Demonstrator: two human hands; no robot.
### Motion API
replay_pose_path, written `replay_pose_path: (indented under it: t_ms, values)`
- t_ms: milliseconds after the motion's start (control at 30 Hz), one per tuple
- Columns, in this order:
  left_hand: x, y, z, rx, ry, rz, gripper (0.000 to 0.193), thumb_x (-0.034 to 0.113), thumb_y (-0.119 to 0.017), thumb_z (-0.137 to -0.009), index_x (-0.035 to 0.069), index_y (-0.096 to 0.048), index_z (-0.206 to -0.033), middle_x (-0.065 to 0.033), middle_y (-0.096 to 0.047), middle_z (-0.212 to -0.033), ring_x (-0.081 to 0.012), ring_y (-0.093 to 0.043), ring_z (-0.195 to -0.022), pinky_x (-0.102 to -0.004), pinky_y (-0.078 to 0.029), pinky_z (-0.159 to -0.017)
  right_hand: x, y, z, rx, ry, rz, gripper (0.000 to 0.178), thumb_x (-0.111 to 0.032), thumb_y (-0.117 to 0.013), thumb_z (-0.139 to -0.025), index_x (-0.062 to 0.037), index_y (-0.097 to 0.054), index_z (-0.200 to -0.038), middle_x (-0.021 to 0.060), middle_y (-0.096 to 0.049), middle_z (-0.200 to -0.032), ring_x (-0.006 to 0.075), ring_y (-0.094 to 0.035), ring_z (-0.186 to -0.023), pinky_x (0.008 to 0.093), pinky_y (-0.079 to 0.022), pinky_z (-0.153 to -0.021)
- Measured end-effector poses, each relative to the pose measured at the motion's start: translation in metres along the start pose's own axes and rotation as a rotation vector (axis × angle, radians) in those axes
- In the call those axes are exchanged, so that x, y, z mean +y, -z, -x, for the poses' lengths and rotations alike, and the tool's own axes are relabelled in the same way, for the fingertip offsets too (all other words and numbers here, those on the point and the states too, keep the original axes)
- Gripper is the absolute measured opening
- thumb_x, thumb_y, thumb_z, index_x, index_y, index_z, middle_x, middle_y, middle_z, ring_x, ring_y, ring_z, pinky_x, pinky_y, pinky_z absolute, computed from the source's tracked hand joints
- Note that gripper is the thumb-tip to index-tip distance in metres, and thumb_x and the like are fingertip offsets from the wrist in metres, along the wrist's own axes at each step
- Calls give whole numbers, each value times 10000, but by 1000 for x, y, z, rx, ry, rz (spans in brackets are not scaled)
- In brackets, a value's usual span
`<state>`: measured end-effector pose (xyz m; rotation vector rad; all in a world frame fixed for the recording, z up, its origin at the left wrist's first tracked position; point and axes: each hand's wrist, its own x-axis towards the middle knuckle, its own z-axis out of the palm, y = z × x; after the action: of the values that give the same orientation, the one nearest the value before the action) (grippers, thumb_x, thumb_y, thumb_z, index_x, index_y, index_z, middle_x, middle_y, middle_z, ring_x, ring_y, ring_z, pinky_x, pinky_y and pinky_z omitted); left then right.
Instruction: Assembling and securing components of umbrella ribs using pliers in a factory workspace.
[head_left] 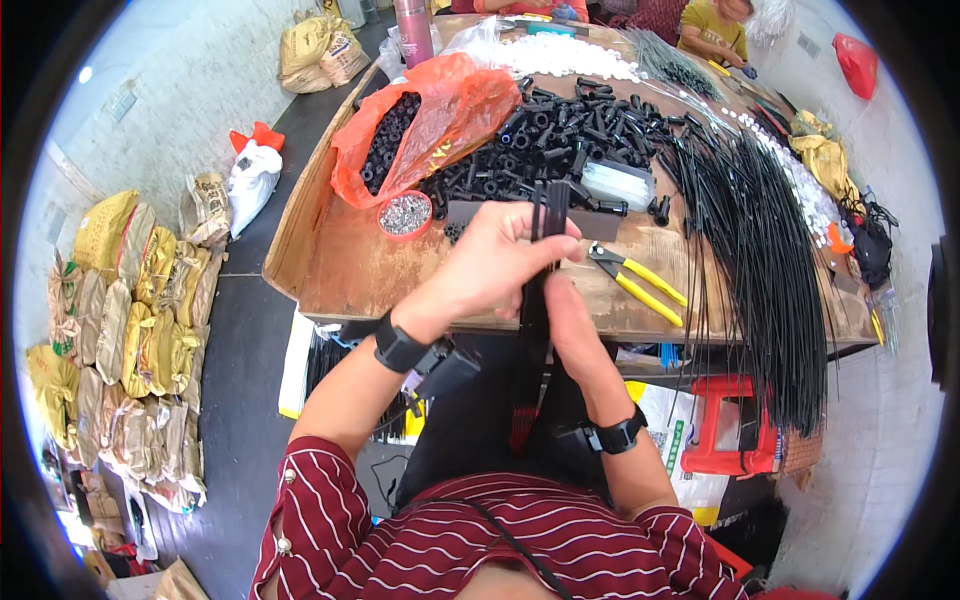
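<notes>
A bundle of long thin black rods [535,310] stands nearly upright in front of me, with red at its lower end. My left hand [500,255] is closed around its upper part, thumb across the front. My right hand [572,325] presses against the bundle's right side just below; its fingers are mostly hidden behind the rods. Right of the hands, cutting pliers [640,285] with yellow handles lie on the wooden table [350,265]. Beyond the hands are a heap of black tubular plastic fittings [560,130] and a clear box [618,184] of pale pieces.
A red bowl [405,216] of small metal parts sits beside an orange bag [440,130] of black fittings. Black rods [760,290] overhang the table's right edge, above a red stool [705,455]. Sacks [130,330] line the left wall. Another person [715,38] sits across.
</notes>
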<state>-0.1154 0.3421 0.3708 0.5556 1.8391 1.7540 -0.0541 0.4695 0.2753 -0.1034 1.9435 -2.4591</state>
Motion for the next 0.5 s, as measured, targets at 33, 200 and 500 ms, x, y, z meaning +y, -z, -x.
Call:
replay_pose_path:
  t_ms: [33,200,500]
  values:
    - [1,-6,2,36,-3,-118,183,117,-637,-888,-8,-650,-1021,-54,-686,-916,-70,-625,-786,-235,-519,-704,-1,5,2,33,-69,-35,585,-517,-219,-1000,-35,-549,-1029,32,-596,-819,121,-590,-787,289,-492,-737]
    - [13,-18,6,-351,-304,-230,219,147,-589,-926,23,-639,-1099,-40,-657,-1055,-87,-592,-896,-256,-497,-769,-1,24,16,122,-48,-98,517,-461,-275,-1006,-31,-528,-1140,58,-598,-869,139,-591,-701,279,-503,-664]
    - [-52,14,-154,205,-630,-1216,268,115,-703,-742,82,-678,-1007,-87,-538,-908,-266,-497,-916,-368,-416,-801,8,47,17,116,-106,-371,178,-171,-465,-984,-3,-514,-1016,31,-515,-740,106,-497,-577,268,-445,-508]
